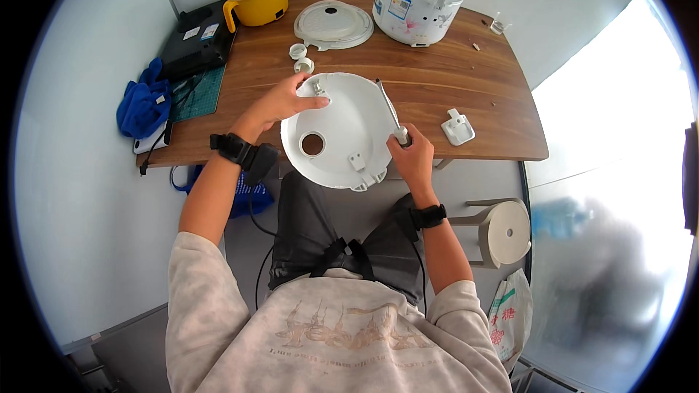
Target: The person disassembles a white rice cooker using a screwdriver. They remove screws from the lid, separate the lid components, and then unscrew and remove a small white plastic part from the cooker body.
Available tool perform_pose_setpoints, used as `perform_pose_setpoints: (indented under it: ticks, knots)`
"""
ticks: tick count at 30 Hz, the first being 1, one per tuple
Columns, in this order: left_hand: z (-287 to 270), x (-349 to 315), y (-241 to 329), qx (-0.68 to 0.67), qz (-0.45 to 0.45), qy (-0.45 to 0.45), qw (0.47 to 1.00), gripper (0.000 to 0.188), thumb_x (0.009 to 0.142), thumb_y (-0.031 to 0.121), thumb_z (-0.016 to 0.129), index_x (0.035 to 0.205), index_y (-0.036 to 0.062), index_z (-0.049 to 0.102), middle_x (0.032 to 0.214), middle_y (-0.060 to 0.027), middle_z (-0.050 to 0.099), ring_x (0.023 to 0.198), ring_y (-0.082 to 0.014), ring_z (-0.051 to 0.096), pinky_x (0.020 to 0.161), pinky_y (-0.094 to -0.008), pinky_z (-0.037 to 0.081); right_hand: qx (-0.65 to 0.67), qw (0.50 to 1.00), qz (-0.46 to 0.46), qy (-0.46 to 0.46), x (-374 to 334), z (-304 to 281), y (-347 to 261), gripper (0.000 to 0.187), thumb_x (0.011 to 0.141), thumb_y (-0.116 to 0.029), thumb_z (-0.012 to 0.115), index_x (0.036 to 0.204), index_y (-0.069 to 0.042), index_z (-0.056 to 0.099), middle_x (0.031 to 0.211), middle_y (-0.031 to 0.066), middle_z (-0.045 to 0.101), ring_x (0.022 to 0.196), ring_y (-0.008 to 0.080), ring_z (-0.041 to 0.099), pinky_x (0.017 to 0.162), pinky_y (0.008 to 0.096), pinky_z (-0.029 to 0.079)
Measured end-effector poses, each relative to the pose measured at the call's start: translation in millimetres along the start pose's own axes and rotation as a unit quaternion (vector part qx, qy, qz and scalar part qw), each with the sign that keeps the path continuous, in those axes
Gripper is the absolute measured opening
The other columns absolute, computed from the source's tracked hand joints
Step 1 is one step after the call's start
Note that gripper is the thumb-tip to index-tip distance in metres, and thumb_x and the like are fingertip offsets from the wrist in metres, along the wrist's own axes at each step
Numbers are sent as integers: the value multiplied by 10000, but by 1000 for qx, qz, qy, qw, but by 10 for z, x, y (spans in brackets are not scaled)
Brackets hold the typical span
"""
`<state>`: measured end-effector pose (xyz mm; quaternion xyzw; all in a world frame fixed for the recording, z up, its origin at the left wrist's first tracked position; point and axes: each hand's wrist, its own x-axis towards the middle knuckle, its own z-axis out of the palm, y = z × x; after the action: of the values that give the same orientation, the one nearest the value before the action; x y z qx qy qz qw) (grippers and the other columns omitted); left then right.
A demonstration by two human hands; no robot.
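Observation:
My left hand [289,100] grips the upper left rim of a round white rice cooker lid shell [349,120], its thumb on the inner face near a small metal part [318,88]. The shell is tilted at the table's front edge, above my lap, hollow side toward me, with a round hole at its lower left. At its right rim, my right hand [413,156] is closed around the handle of a screwdriver [392,108]. The long shaft points up and away from me. Whether the screwdriver touches the shell, I cannot tell.
On the wooden table [502,127] are a white rice cooker body [409,18], a round white cover [333,27], two white rings [298,51], a small white plastic part [458,128] and a yellow pot [260,1]. A black case [195,47] and blue cloth [143,104] lie left; a stool [505,233] stands right.

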<state>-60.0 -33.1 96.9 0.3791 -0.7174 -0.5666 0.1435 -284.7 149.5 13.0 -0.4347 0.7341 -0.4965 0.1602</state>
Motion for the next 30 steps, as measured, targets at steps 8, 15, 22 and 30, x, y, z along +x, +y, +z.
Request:
perform_pose_setpoints:
  ticks: [8, 15, 22, 30]
  knots:
    - [25, 14, -179, -70, -11, 2, 997, 735, 863, 285, 804, 1447, 13, 451, 1328, -131, 606, 1202, -199, 603, 1001, -341, 498, 9, 1000, -10, -3, -8, -7, 12, 287, 822, -214, 698, 1054, -45, 710, 712, 105, 653, 615, 225, 594, 653, 338, 500]
    - [65, -10, -287, -98, -1, 14, 995, 590, 877, 284, 786, 1359, 77, 514, 1268, -80, 612, 1167, -174, 602, 982, -338, 505, 25, 1000, -18, -2, -23, -7, 47, 269, 835, -166, 698, 1064, -25, 704, 688, 69, 623, 597, 143, 538, 623, 296, 478]
    - [291, -265, -235, -161, 33, 76, 983, 481, 860, 143, 788, 1258, 25, 546, 1215, -91, 644, 1072, -156, 634, 892, -313, 534, 50, 998, -23, -17, -55, -93, 76, 264, 859, -157, 707, 1079, -12, 697, 682, 40, 604, 607, 91, 504, 612, 269, 464]
    - [560, -557, -324, -226, 55, 148, 961, 440, 858, 85, 764, 1232, 7, 547, 1162, -111, 660, 1047, -155, 636, 879, -305, 532, 9, 999, -29, -27, -89, -192, 24, 281, 866, -178, 721, 1091, -11, 695, 654, 43, 594, 580, 92, 490, 591, 275, 457]
